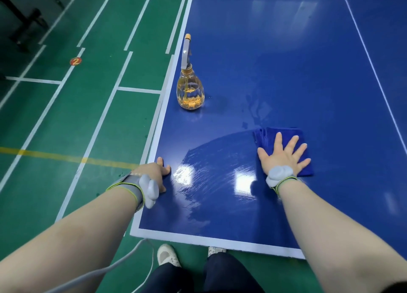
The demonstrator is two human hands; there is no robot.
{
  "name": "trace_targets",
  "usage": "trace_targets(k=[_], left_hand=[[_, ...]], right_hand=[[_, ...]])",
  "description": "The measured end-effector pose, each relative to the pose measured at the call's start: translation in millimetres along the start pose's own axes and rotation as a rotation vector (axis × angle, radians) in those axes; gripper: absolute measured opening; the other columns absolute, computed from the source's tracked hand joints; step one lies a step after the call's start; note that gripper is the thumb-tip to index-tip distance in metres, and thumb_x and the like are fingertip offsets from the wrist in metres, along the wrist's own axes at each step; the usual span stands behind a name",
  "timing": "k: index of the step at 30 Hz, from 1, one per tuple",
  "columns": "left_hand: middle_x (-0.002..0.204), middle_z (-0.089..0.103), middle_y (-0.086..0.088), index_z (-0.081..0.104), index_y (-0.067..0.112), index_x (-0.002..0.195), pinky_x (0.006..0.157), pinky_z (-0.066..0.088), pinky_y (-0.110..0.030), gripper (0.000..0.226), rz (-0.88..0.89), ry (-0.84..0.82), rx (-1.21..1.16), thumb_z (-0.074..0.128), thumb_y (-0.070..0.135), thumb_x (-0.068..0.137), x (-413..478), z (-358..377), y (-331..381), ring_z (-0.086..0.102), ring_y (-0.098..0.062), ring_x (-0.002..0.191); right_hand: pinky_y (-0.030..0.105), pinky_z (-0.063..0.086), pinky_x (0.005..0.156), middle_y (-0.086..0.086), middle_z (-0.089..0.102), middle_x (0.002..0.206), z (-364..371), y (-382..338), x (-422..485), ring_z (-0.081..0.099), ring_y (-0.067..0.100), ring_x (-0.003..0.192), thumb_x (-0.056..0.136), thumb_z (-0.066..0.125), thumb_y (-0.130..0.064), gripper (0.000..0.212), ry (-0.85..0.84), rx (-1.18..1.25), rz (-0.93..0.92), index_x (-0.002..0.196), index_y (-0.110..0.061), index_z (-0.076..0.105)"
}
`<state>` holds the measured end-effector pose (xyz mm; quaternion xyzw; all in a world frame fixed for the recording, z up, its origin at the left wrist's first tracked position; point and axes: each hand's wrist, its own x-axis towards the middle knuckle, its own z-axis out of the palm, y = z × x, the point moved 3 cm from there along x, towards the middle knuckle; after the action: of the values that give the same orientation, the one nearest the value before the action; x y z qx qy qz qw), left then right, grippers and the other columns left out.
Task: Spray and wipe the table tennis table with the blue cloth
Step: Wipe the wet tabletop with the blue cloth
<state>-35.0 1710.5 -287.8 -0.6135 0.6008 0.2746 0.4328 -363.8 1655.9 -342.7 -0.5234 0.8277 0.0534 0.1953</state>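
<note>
- Right fingers (278, 141) are straight and spread apart, lying flat on the cloth (286, 131).
- The right hand (284, 157) presses palm-down on the cloth and covers most of its middle.
- The cloth is blue and folded. It lies flat on the table (286, 61), near the near edge and towards the right of the half in view.
- Left fingers (168, 168) are bent, with their tips on the table top. I cannot tell whether any curl under the edge.
- The left hand (153, 172) rests on the left edge, close to the near-left corner and well apart from the cloth.
- Each wrist carries a grey band with a pale sensor: left (150, 191), right (278, 175). A grey cable (130, 262) runs back from the left arm.
- A wet sheen with curved streaks (211, 171) covers the top between the two hands, ending at the cloth.
- Droplets (255, 112) sit just beyond the cloth.
- The bottle (190, 92) stands upright near the left edge, farther in than the left hand. It holds amber liquid, and its grey spray head points away.
- Two pale shoes (166, 255) stand on the green floor (66, 116) below the near edge.
</note>
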Motion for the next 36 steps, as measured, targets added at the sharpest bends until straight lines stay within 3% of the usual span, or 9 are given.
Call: trace_targets(k=[5,9,12,15,18,24,29,32,36], left_hand=[[0.161,-0.001,0.001,0.009,0.031,0.152,0.104,0.042,-0.038,0.074,0.047,-0.012,0.071,0.054,0.035,0.094,0,-6,-4,0.044,-0.027,0.13],[0.155,0.023,0.0,0.012,0.03,0.152,0.101,0.044,-0.035,0.072,0.088,0.013,0.098,0.054,0.032,0.094,3,-12,-10,0.047,-0.027,0.127],[0.137,0.046,0.0,0.033,0.032,0.145,0.097,0.046,-0.033,0.058,0.173,0.069,0.083,0.056,0.028,0.093,4,-20,-18,0.053,-0.026,0.119],[0.126,0.057,0.003,0.052,0.031,0.132,0.093,0.049,-0.031,0.044,0.247,0.15,0.065,0.058,0.025,0.089,9,-23,-32,0.058,-0.024,0.11],[0.121,0.064,0.006,0.061,0.031,0.125,0.09,0.048,-0.024,0.041,0.311,0.25,-0.133,0.061,0.02,0.086,20,-22,-48,0.06,-0.021,0.11],[0.131,0.058,0.003,0.054,0.031,0.132,0.091,0.045,-0.025,0.044,0.354,0.456,-0.275,0.054,0.015,0.09,36,-18,-82,0.055,-0.023,0.117],[0.159,0.014,0.009,0.028,0.027,0.149,0.114,0.028,-0.036,0.068,0.41,0.42,-0.151,0.05,0.005,0.089,56,-12,-101,0.021,-0.027,0.143],[0.16,-0.005,0.012,0.013,0.03,0.152,0.118,0.021,-0.042,0.076,0.447,0.373,-0.088,0.051,0.005,0.091,63,-8,-105,0.003,-0.025,0.148],[0.159,-0.008,0.013,0.008,0.028,0.152,0.117,0.021,-0.045,0.081,0.51,0.383,-0.014,0.047,-0.003,0.089,66,-7,-105,-0.003,-0.023,0.148]], right_hand=[[0.062,-0.005,0.115,0.006,-0.017,0.163,18,-55,-33,-0.018,0.036,0.148,0.091,0.038,-0.067,0.081,-0.023,-0.08,-0.255,0.155,-0.037,-0.001],[0.06,-0.011,0.114,0.004,-0.022,0.162,44,-112,-82,-0.023,0.035,0.146,0.091,0.041,-0.064,0.08,-0.092,-0.157,-0.554,0.155,-0.039,-0.001],[0.06,-0.014,0.114,0.002,-0.022,0.162,63,-142,-111,-0.025,0.034,0.146,0.091,0.042,-0.063,0.079,-0.143,-0.206,-0.685,0.154,-0.041,0.0],[0.057,-0.015,0.114,-0.002,-0.02,0.162,68,-150,-118,-0.024,0.03,0.147,0.09,0.044,-0.064,0.078,-0.14,-0.184,-0.647,0.153,-0.044,0.003],[0.053,-0.015,0.115,-0.007,-0.017,0.163,62,-138,-111,-0.022,0.025,0.148,0.088,0.046,-0.066,0.078,-0.1,-0.112,-0.525,0.153,-0.047,0.007],[0.056,-0.006,0.117,-0.004,-0.015,0.163,43,-61,-91,-0.018,0.027,0.149,0.089,0.041,-0.07,0.079,0.009,0.048,0.057,0.153,-0.044,0.005],[0.062,-0.004,0.116,0.003,-0.016,0.163,51,-62,-101,-0.018,0.034,0.148,0.091,0.036,-0.071,0.081,0.018,0.121,0.317,0.156,-0.038,-0.001],[0.064,-0.003,0.115,0.006,-0.018,0.163,61,-99,-114,-0.019,0.037,0.147,0.091,0.033,-0.072,0.082,0.032,0.091,0.291,0.155,-0.038,-0.004],[0.062,-0.008,0.114,0.007,-0.021,0.162,82,-168,-147,-0.022,0.037,0.146,0.09,0.038,-0.069,0.081,0.03,0.05,0.017,0.154,-0.04,-0.003]])
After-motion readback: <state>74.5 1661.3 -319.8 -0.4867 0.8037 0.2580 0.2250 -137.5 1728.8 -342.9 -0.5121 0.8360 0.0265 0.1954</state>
